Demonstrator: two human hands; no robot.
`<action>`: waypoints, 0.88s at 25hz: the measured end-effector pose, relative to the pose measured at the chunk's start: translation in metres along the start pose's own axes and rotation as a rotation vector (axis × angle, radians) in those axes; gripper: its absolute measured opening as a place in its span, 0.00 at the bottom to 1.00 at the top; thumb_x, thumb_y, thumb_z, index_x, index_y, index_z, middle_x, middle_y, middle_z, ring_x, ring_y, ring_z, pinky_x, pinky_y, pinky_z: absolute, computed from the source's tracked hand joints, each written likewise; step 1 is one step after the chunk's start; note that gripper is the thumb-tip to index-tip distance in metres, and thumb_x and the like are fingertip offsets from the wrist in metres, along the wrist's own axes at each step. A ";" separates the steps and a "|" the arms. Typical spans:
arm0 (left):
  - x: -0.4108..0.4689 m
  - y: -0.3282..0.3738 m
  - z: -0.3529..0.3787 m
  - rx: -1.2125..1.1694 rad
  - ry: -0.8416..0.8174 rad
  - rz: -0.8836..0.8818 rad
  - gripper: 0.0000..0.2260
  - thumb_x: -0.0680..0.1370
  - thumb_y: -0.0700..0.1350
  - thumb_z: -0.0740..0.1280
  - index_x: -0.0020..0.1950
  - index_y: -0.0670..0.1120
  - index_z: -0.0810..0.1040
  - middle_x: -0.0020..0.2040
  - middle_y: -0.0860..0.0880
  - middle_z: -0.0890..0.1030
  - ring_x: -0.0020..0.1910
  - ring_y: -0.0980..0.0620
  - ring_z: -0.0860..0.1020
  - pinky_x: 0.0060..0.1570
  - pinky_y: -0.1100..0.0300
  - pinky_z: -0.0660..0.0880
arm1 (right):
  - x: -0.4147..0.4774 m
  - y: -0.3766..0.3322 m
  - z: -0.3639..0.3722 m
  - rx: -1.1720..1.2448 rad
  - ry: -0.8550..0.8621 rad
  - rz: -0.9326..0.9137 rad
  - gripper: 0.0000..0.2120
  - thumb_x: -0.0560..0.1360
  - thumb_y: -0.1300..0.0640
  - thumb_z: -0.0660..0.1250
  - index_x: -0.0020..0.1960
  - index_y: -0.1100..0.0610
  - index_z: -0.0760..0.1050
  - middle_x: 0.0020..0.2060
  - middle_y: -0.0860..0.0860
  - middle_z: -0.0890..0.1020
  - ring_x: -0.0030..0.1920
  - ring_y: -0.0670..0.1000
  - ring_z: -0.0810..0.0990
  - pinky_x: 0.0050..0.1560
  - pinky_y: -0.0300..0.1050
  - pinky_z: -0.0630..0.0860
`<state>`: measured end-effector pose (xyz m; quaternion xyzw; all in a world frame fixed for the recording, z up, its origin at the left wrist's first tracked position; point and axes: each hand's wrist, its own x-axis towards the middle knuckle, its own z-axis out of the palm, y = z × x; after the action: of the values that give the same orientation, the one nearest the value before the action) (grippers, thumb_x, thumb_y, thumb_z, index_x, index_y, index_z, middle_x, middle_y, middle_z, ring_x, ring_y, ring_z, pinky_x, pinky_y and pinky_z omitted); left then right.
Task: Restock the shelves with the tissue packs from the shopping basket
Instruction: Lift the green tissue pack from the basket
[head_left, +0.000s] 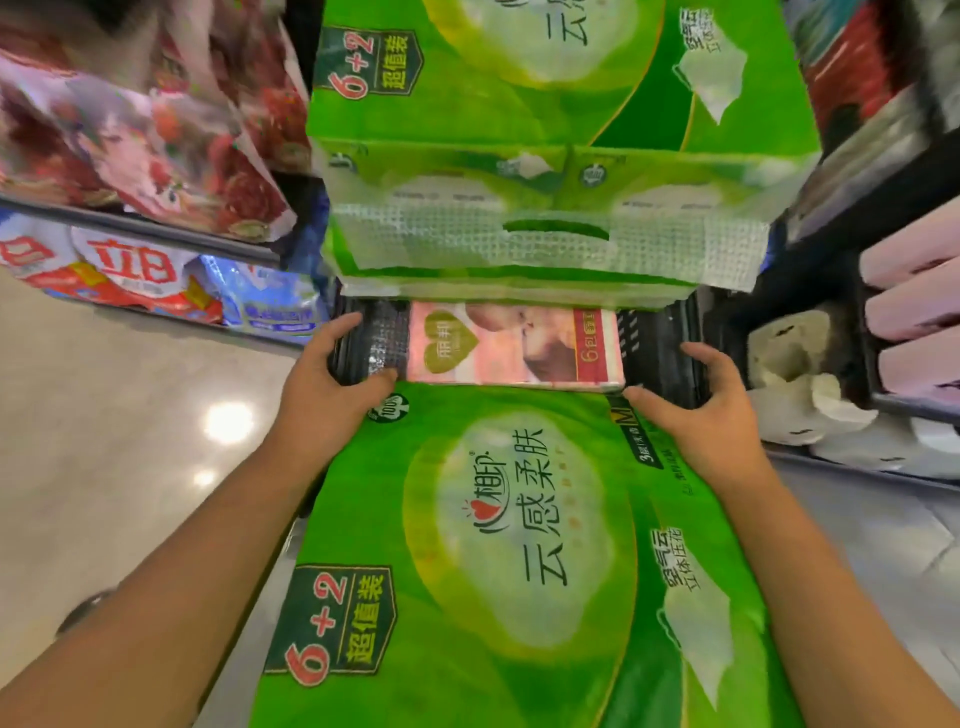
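Note:
A large green tissue pack (519, 545) lies flat right below me, reaching from the frame's bottom to the black shopping basket (654, 348). My left hand (327, 384) holds its far left corner, thumb on top and fingers over the basket's rim. At the far right corner my right hand (701, 415) does the same, with its fingers curled past the edge. A pink tissue pack (514, 345) lies in the basket just beyond. A second green pack (545, 130) with a white carry handle stands behind it and hides the basket's far side.
On the left a shelf holds red patterned packs (156, 130), with blue and white bags (130, 270) below. The right shelf carries pale pink packs (914, 312) and white paper rolls (810, 395). Glossy beige floor (130, 415) shows at the left.

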<state>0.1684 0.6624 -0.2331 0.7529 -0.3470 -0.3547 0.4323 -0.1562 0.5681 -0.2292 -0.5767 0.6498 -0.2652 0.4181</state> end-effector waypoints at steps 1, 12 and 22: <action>0.027 0.014 0.016 0.020 -0.028 0.017 0.26 0.72 0.36 0.73 0.67 0.48 0.71 0.57 0.50 0.76 0.41 0.77 0.74 0.42 0.80 0.68 | 0.023 0.002 -0.010 0.016 0.030 0.024 0.36 0.65 0.50 0.79 0.68 0.50 0.67 0.62 0.45 0.71 0.64 0.46 0.71 0.62 0.42 0.69; 0.302 0.182 0.217 0.073 -0.145 0.125 0.23 0.72 0.38 0.74 0.62 0.54 0.71 0.59 0.51 0.76 0.54 0.56 0.76 0.40 0.83 0.66 | 0.342 -0.031 -0.117 0.105 0.182 0.052 0.32 0.62 0.54 0.82 0.59 0.52 0.69 0.60 0.52 0.76 0.61 0.50 0.74 0.59 0.43 0.70; 0.604 0.315 0.364 0.114 -0.260 0.161 0.25 0.72 0.39 0.73 0.66 0.50 0.71 0.60 0.54 0.72 0.53 0.64 0.70 0.41 0.83 0.63 | 0.668 -0.093 -0.161 0.051 0.280 0.090 0.29 0.65 0.54 0.80 0.59 0.54 0.68 0.58 0.52 0.73 0.61 0.49 0.70 0.57 0.43 0.66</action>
<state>0.1029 -0.1072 -0.2281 0.6936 -0.4788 -0.3931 0.3676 -0.2337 -0.1208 -0.2284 -0.4934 0.7200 -0.3404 0.3497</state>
